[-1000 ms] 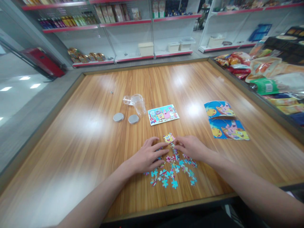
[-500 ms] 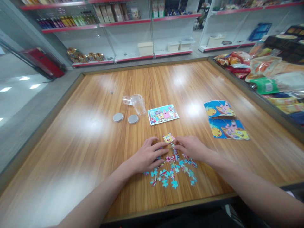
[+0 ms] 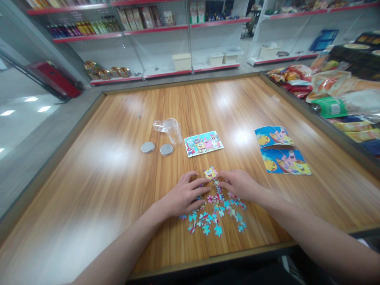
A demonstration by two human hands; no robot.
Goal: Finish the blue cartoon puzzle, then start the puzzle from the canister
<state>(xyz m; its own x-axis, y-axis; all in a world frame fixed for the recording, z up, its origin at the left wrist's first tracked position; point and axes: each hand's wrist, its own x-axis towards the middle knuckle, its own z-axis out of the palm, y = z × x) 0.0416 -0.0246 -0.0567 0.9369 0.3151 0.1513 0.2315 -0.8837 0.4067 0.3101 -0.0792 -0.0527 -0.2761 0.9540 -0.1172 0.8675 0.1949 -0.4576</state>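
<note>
Several joined jigsaw pieces (image 3: 210, 173) make a small yellow cartoon face on the wooden table. Below it spreads a pile of loose jigsaw pieces (image 3: 218, 230), mostly light blue with some pink and red. My left hand (image 3: 187, 194) rests at the left of the pile, fingers spread and holding nothing, its palm hiding some pieces. At the right edge of the joined section is the index fingertip of my right hand (image 3: 236, 184). That hand's fingers are bent and apart, with its thumb low over the loose pieces. A picture card (image 3: 203, 143) of cartoon characters lies beyond the hands.
Two round silver lids (image 3: 166, 149) and a clear plastic container (image 3: 173, 130) lie left of the card. On the right is a folded blue cartoon sheet (image 3: 285, 160). Packaged snacks (image 3: 341, 105) border the table's right edge, and store shelves (image 3: 160, 47) stand behind.
My right index fingertip has shifted slightly left against the joined pieces. My left hand and the loose pieces look unmoved.
</note>
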